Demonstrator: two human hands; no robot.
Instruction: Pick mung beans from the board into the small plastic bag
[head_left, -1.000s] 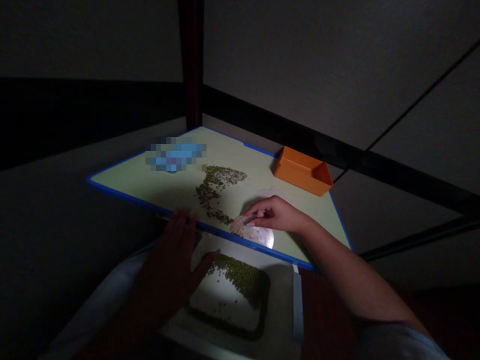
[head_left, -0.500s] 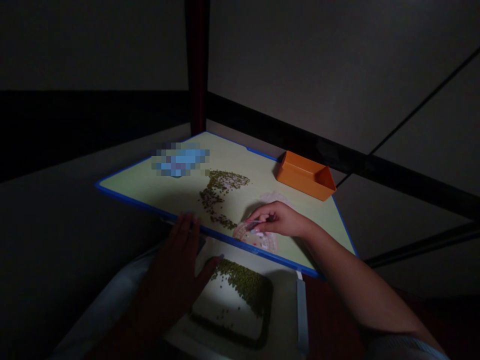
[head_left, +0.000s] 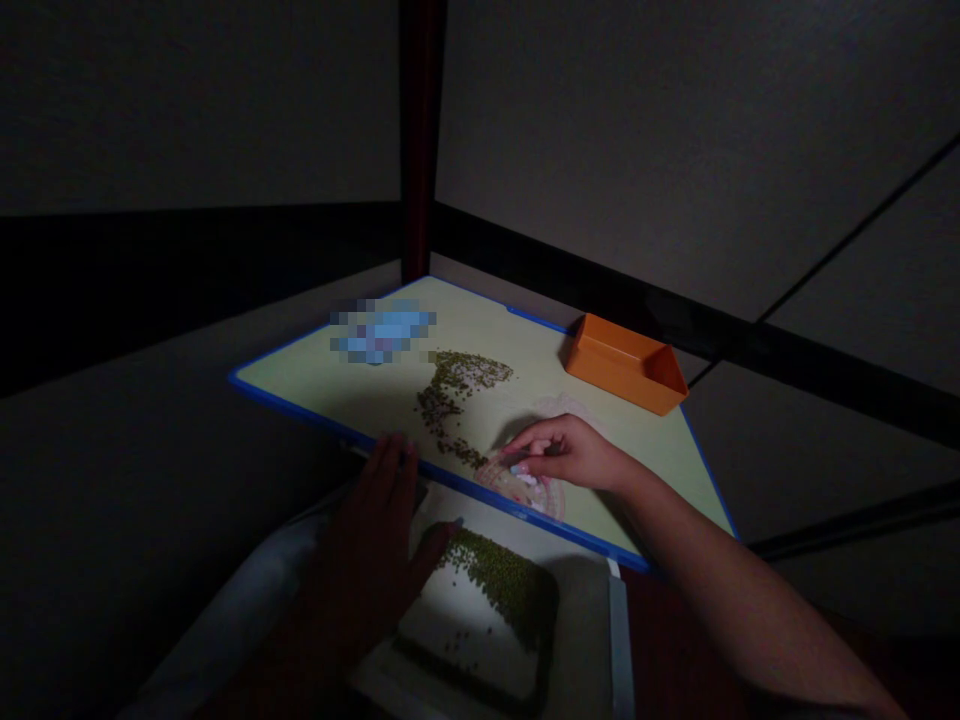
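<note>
Many small green beans [head_left: 446,372] | loose, curved scatter | pale board [head_left: 536,352]

Blue thing [head_left: 386,332] at the far left of the table [head_left: 487,325] is pixelated, so idk what it is. R hand [head_left: 574,450] has curled fingers, can't tell if anything's btwn the tips, & it hides part of the pinkish round patch [head_left: 555,495]. Green grains [head_left: 452,368] r too small to ID. L hand [head_left: 382,520] is mostly lost in shadow & blocks part of the tray [head_left: 589,600]. Bottom edge cuts off the tray + R forearm [head_left: 720,570] too.
</note>
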